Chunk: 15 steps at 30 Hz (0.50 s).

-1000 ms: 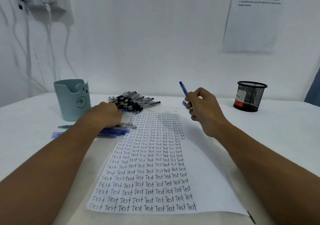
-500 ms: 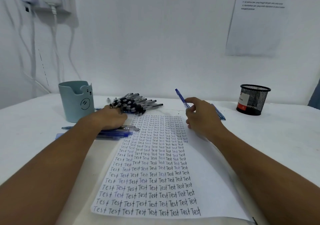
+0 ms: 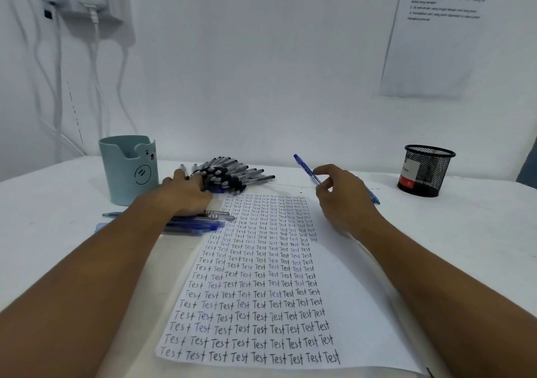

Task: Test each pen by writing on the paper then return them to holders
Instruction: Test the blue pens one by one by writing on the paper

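Blue pen pinched, tip off the paper

My paper (image 3: 334, 276) lies nearest; right hand (image 3: 345, 203) pinches the blue pen (image 3: 306, 169) loosely, so it could slip; left hand (image 3: 186, 193) rests flat on loose pens (image 3: 200, 223), which may roll off the desk (image 3: 465, 247).

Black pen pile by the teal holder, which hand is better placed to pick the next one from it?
Left. The left hand already rests against the black pen pile, fingers reaching in, while the right hand is busy holding a blue pen.

Soft, even, cool light; faint shadows; wide-angle edge bowing, perhaps slight blur.
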### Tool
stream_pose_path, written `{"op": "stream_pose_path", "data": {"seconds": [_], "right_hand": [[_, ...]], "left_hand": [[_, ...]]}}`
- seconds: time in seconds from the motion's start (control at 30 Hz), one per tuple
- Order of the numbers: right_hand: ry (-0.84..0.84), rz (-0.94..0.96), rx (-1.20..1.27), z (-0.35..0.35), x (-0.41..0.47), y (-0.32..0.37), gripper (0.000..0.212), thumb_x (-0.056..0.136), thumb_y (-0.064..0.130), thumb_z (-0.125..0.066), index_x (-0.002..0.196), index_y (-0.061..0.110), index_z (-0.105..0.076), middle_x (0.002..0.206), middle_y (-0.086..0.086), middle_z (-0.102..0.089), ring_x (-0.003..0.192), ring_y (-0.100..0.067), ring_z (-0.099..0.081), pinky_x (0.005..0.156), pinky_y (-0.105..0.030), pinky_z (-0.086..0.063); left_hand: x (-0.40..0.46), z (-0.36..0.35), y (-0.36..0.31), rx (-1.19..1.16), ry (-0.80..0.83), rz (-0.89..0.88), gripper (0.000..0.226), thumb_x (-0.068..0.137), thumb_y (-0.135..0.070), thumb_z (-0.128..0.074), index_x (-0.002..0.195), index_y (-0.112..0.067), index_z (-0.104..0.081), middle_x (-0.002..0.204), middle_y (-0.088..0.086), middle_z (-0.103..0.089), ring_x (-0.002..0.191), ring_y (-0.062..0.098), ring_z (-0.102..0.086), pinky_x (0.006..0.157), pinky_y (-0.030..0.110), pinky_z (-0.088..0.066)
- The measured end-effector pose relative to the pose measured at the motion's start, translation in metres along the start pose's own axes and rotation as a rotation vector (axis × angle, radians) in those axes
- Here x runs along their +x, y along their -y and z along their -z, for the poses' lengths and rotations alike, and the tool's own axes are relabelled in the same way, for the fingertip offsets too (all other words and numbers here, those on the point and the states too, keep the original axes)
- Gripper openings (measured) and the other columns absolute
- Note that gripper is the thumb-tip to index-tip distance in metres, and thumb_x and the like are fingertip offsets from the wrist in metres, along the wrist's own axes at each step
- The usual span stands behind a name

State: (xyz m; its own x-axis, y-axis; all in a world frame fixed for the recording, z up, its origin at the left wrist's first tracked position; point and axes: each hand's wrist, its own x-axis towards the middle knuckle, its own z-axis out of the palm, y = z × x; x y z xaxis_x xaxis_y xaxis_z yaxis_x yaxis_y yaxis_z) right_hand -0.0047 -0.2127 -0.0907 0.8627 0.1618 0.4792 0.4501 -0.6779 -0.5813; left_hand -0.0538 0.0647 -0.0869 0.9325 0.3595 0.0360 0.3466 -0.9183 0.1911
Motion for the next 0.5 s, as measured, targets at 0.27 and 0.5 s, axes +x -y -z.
{"op": "stream_pose_path", "data": {"seconds": [0.27,0.5], "right_hand": [[-0.009,0.012,-0.037,0.0013,-0.0009,0.0,0.034,0.099,0.012,-0.041,0.13,0.02,-0.055,0.118,-0.008,-0.06,0.087,-0.014,-0.044,0.062,-0.019,-0.025],[-0.009,0.007,-0.029,0.003,-0.0009,-0.0022,0.034,0.099,0.012,-0.041,0.129,0.019,-0.056,0.116,-0.008,-0.06,0.087,-0.015,-0.046,0.06,-0.02,-0.028]], "left_hand": [[-0.0014,0.0007,-0.0001,0.045,0.03,0.0,0.049,0.098,-0.041,-0.031,0.145,-0.027,-0.029,0.152,0.014,-0.018,0.138,0.038,-0.023,0.112,0.051,-0.025],[-0.0039,0.0047,-0.001,0.058,-0.014,-0.046,0.035,0.096,-0.032,-0.043,0.126,-0.014,-0.043,0.138,0.015,-0.038,0.122,0.033,-0.043,0.1,0.041,-0.039]]}}
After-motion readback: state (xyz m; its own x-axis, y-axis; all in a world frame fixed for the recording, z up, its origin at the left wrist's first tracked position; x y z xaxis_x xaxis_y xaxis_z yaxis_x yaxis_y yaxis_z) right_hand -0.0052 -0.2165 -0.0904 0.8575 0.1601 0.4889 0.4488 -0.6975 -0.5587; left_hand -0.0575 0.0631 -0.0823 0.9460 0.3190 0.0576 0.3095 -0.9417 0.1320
